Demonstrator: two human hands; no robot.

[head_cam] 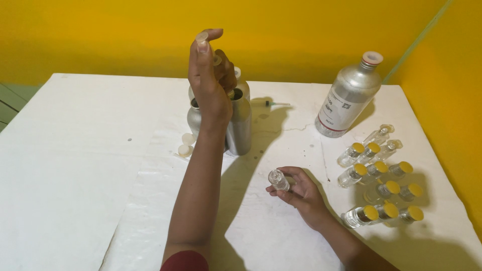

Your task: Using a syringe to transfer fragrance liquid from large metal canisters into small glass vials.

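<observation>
Left hand (pixel 208 83) pinching small stopper (pixel 202 36), right hand (pixel 296 190) cupping open vial (pixel 277 179)

Lighting moderate, warm cast off yellow wall (pixel 301 35). Source appears upper left, about 10 o'clock: shadows fall toward 4 o'clock across white table (pixel 75 150). Mild glare on metal bottles (pixel 240 125). Focus slightly soft throughout; corners dimmer.

Left tabletop (pixel 75 150) open; capped vials (pixel 381 185) crowd the right.

White table (pixel 75 165) bears metal bottles (pixel 240 123), yellow-capped vials (pixel 384 188), syringe (pixel 276 104).
</observation>
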